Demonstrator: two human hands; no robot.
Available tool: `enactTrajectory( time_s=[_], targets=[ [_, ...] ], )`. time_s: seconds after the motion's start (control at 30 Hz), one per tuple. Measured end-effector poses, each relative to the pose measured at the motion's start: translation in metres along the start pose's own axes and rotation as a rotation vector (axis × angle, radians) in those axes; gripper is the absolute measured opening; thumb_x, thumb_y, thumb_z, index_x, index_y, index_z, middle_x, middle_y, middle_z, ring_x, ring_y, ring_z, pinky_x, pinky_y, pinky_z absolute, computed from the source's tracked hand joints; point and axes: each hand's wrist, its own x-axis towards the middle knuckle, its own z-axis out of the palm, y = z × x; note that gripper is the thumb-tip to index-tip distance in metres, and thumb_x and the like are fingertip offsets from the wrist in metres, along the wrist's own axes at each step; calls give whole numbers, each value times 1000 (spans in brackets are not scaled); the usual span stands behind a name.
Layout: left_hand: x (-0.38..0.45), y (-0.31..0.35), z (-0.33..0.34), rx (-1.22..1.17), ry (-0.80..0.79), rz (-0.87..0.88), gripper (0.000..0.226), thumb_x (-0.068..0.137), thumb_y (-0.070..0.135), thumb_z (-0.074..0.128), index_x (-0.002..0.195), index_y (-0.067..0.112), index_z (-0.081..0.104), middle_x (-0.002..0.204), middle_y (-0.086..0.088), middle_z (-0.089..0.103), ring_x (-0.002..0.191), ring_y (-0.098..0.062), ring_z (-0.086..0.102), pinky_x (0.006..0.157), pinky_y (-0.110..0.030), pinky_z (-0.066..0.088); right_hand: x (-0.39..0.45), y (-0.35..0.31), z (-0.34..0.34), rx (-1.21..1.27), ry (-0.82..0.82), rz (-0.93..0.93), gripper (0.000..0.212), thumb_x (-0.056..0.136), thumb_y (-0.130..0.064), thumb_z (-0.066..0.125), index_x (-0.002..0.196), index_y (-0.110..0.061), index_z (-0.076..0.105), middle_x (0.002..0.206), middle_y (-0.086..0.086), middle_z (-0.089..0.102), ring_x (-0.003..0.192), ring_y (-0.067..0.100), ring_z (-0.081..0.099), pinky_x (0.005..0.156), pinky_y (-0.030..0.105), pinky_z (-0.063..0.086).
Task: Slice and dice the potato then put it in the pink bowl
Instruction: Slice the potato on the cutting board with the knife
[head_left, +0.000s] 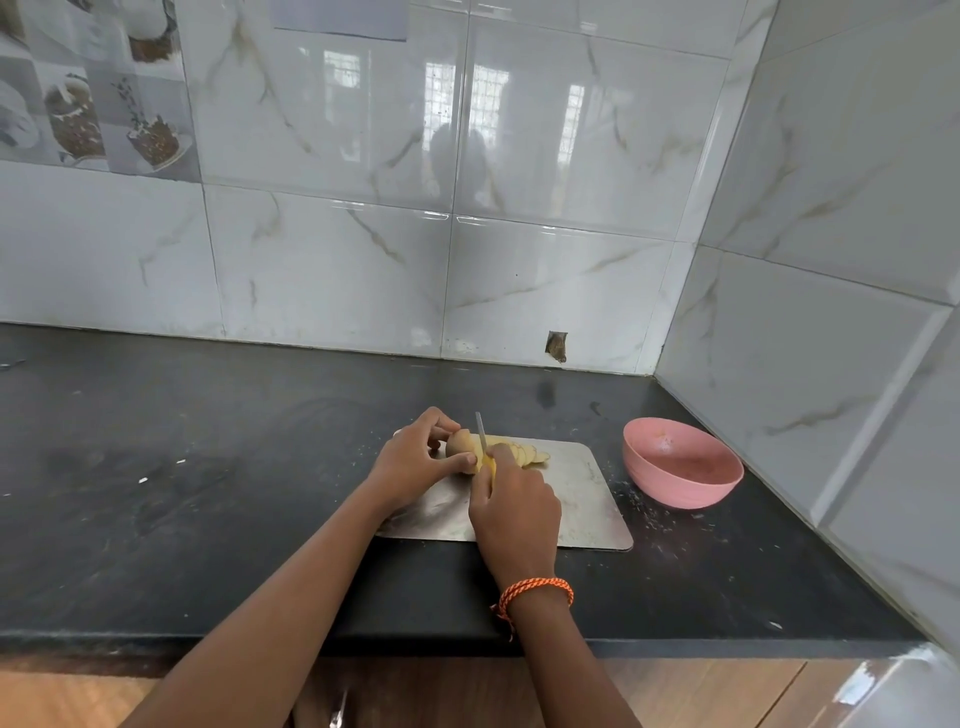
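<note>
A brown-skinned potato (461, 442) lies on a steel cutting board (587, 499) on the black counter. My left hand (415, 462) holds its uncut end between thumb and fingers. My right hand (514, 506) grips a knife (481, 432) with a yellow handle, the blade standing in the potato. Several pale round slices (530, 453) lie fanned to the right of the blade. The pink bowl (681, 470) sits to the right of the board, holding only a few specks.
The black counter (208, 493) meets tiled walls behind and at the right, forming a corner just past the bowl. Small scraps dot the counter around the board. The counter's front edge runs below my forearms.
</note>
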Motion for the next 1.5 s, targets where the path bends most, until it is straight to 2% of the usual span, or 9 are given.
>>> enactTrajectory(
  time_s=[0.23, 0.43, 0.53, 0.77, 0.87, 1.03, 1.2, 1.37, 1.5],
  targets=[
    [0, 0, 0, 12, 15, 27, 40, 76, 71, 65, 109, 48, 64, 113, 30, 70, 110, -4, 66, 101, -48, 54, -3, -3, 0, 7, -1, -44, 26, 107, -37, 38, 125, -26, 53, 83, 2, 68, 75, 23, 64, 59, 35, 40],
    [2, -1, 1, 37, 47, 53, 37, 74, 71, 65, 105, 50, 64, 117, 32, 65, 105, -5, 65, 97, -46, 56, -3, -3, 1, 9, -23, -65, 27, 107, -38, 39, 127, -26, 52, 86, 2, 68, 76, 21, 64, 62, 36, 48],
    [2, -2, 1, 44, 58, 65, 33, 75, 68, 68, 103, 50, 64, 116, 34, 64, 103, -3, 65, 96, -45, 56, -4, -4, 2, 6, -17, -80, 27, 106, -37, 41, 126, -24, 54, 85, 3, 69, 75, 23, 65, 59, 34, 44],
    [4, -4, 2, 11, 89, 69, 18, 90, 41, 82, 105, 43, 72, 115, 27, 68, 100, -3, 68, 97, -44, 55, -3, -3, 4, -21, -58, -87, 29, 106, -36, 39, 130, -24, 51, 90, 3, 68, 78, 21, 64, 62, 32, 43],
    [5, -4, 2, 5, 96, 62, 20, 88, 43, 84, 105, 42, 74, 114, 27, 70, 102, -2, 67, 97, -44, 55, -3, -4, 5, -29, -61, -98, 30, 106, -34, 41, 133, -24, 50, 90, 2, 67, 78, 21, 64, 63, 32, 45],
    [4, -4, 1, -25, 99, 62, 24, 83, 49, 85, 104, 44, 77, 113, 31, 69, 105, -2, 66, 98, -43, 54, -3, -3, 7, -58, -93, -102, 32, 105, -29, 42, 136, -25, 49, 92, 4, 66, 77, 24, 59, 63, 34, 40],
    [3, -1, 2, -21, 99, 52, 22, 85, 45, 86, 105, 43, 77, 113, 31, 69, 106, -1, 64, 99, -42, 54, -2, -3, 7, -51, -101, -86, 32, 104, -27, 42, 134, -25, 50, 90, 4, 64, 76, 24, 57, 63, 35, 39],
    [2, -1, 0, -24, 98, 55, 25, 82, 48, 86, 105, 43, 77, 115, 29, 69, 107, -3, 64, 100, -43, 53, -3, -5, 9, -95, -140, -69, 31, 103, -22, 41, 132, -21, 54, 92, 5, 63, 72, 22, 46, 63, 34, 37],
    [0, 0, 2, 51, 54, 47, 40, 74, 66, 77, 108, 47, 68, 116, 30, 68, 111, 0, 62, 99, -38, 52, -2, -4, 10, -73, -145, -67, 34, 104, -23, 41, 136, -22, 53, 97, 6, 65, 76, 25, 53, 64, 34, 36]
  ],
)
